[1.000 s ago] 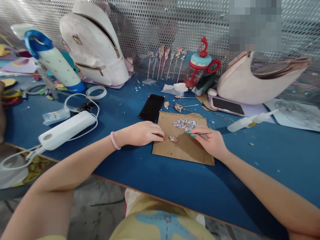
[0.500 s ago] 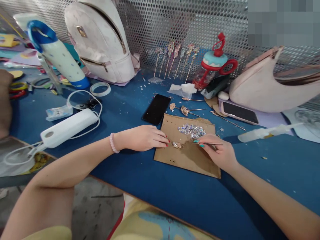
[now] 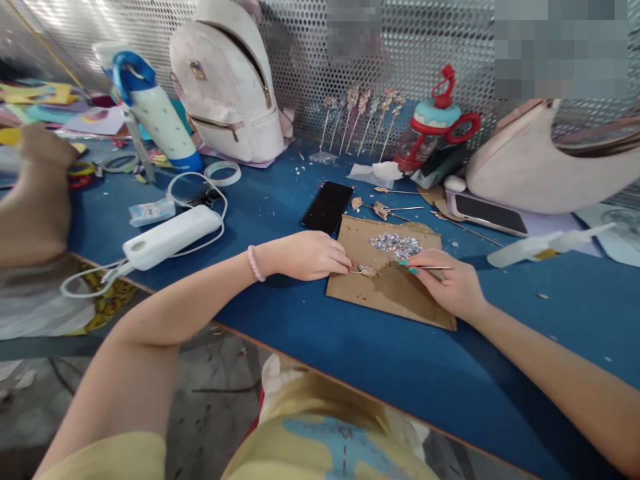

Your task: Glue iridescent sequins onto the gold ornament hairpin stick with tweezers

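The left hand [image 3: 315,255] pinches the thin stem of a leaf-like metal ornament [image 3: 369,271] between its fingertips, while the right hand [image 3: 447,280] grips a slim metal tool [image 3: 435,268], its tip directed toward the ornament; whether that tip carries anything is too small to tell. The ornament's head lies over a sheet of brown cardboard [image 3: 385,297], between the two hands, with a heap of glittering stones [image 3: 395,245] just beyond it. A dark phone [image 3: 327,207] lies by the cardboard's far left corner, and more stemmed ornaments [image 3: 381,210] lie past its far edge. To the right, a white nozzle bottle [image 3: 525,250] rests on the blue table [image 3: 310,353]. Farther back, a row of ornaments on sticks [image 3: 360,117] stands upright between a white backpack [image 3: 230,93] and a red-handled cup [image 3: 435,117]. Another person's arm [image 3: 35,187] reaches in at far left.
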`<state>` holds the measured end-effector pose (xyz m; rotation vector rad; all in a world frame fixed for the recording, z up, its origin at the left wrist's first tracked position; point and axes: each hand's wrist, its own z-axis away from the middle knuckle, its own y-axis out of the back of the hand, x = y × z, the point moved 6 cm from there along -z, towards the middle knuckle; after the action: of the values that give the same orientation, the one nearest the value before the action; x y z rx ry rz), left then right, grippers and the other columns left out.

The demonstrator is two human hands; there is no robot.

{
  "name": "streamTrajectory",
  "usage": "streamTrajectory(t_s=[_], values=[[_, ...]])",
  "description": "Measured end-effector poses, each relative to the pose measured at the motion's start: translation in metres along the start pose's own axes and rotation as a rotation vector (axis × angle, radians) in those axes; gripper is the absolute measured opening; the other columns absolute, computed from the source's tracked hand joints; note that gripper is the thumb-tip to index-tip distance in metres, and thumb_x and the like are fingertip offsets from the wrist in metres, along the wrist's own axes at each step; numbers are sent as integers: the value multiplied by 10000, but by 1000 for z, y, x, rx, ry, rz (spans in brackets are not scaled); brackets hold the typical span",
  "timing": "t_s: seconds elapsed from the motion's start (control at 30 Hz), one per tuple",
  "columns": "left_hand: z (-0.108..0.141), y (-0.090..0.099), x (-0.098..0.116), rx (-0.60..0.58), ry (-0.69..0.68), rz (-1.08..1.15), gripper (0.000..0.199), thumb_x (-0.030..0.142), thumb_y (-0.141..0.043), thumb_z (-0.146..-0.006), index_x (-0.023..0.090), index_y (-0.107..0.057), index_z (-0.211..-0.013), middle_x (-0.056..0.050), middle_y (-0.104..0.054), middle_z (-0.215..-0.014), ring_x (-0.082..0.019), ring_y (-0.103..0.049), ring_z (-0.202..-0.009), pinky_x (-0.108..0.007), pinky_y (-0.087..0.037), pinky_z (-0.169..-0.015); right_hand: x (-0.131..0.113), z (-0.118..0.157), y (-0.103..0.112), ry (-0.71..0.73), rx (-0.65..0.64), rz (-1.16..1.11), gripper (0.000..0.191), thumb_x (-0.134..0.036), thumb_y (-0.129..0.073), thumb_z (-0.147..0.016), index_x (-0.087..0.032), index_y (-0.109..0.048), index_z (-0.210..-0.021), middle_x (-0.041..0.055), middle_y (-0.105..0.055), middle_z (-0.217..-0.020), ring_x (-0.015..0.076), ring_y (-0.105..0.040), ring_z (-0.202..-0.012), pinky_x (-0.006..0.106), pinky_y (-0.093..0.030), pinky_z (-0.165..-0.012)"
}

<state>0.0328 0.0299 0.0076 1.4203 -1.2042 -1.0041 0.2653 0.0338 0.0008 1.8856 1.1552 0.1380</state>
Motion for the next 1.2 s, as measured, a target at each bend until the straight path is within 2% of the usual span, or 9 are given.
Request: streamTrajectory(t_s=[0.23, 0.47, 0.87, 1.2], values=[[1, -1, 0, 20, 32, 33, 366, 192, -377, -970, 197, -680, -1175, -41, -675, -1243, -188, -603, -1190, -336, -481, -1022, -4, 1, 1, 29, 18, 40, 124, -149, -580, -879, -227, -673, -902, 33, -742, -878, 181, -708, -834, 311, -568, -784], [0, 0, -1, 39, 37, 55, 360, 184, -394, -962, 207, -687, -1169, -47, -684, -1224, -184, -609, -1183, -329, -490, -1020, -2, 1, 2, -3, 22, 17, 108, -196, -587, -880, -239, -685, -892, 25, -742, -858, 187, -710, -823, 320, -568, -780], [-6, 0, 5, 6, 19, 19, 360, 172, -400, -957, 171, -663, -1202, -70, -647, -1285, -195, -584, -1214, -339, -485, -1028, 11, 1, -1, -125, -53, -17, 126, -267, -570, -885, -249, -694, -902, 35, -747, -924, 207, -711, -878, 351, -574, -809], [-4, -2, 5, 49, -20, 52, 355, 189, -403, -958, 139, -657, -1201, -98, -661, -1257, -214, -604, -1182, -365, -499, -1017, 13, -3, -1, -231, -124, -15, 163, -319, -577, -878, -253, -720, -920, 28, -758, -955, 223, -717, -908, 358, -575, -817]])
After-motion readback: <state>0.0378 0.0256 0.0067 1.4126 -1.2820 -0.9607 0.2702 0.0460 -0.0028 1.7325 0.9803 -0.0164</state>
